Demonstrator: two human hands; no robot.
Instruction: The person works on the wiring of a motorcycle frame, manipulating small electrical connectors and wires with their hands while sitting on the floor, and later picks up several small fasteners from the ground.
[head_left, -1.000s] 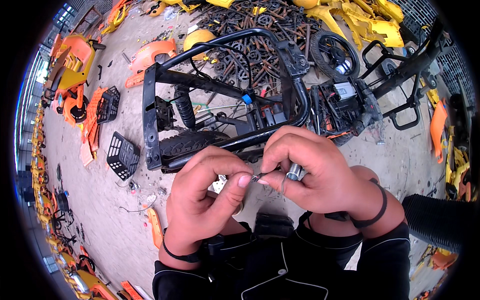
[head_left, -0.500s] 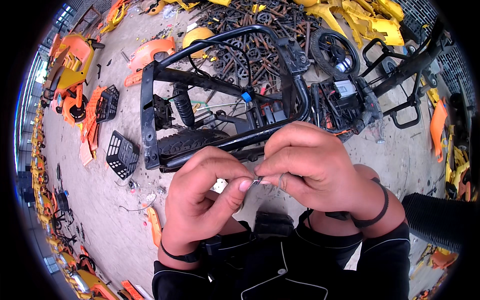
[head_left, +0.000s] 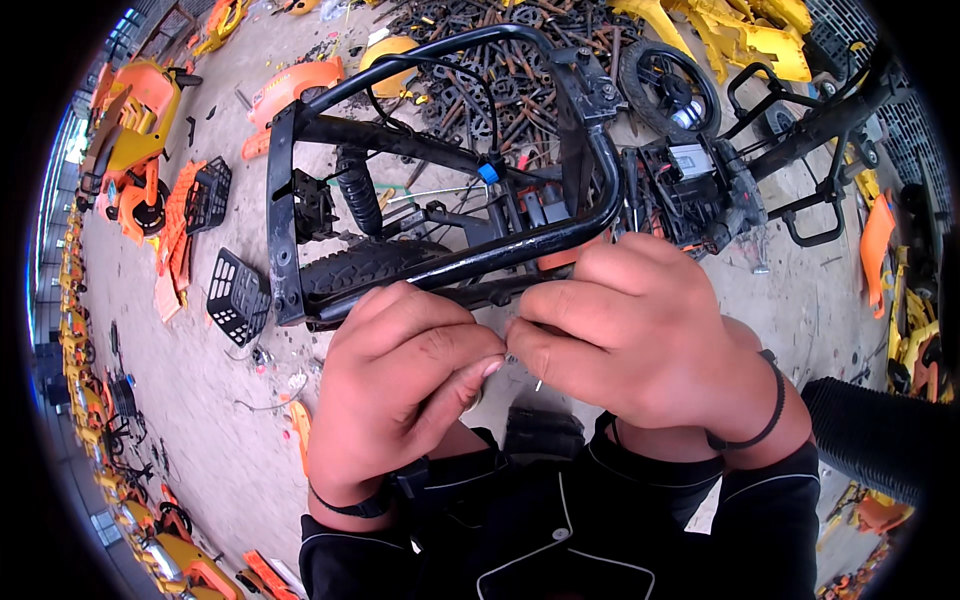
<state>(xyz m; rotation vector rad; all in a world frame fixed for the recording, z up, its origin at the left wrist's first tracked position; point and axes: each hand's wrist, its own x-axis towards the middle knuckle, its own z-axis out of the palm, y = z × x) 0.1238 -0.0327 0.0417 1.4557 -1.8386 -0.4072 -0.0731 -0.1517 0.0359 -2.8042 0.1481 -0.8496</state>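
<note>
My left hand and my right hand meet fingertip to fingertip in front of my lap, both closed in a pinch. Between them is a thin wire, now mostly covered by the fingers. Below the right fingers a small pale tip sticks out; whether it belongs to the wire I cannot tell. Just beyond my hands lies a black vehicle frame with a shock absorber, a knobby tyre and a blue connector on a cable.
Two black plastic crates lie on the left, near orange panels. A heap of rusty metal parts lies behind the frame, with a loose wheel to its right. A black ribbed tube is at my right.
Both hands have drawn closer, and the right fingers have curled over, covering the wire strands that showed between the fingertips. The frame appears slightly higher and further left in view.
</note>
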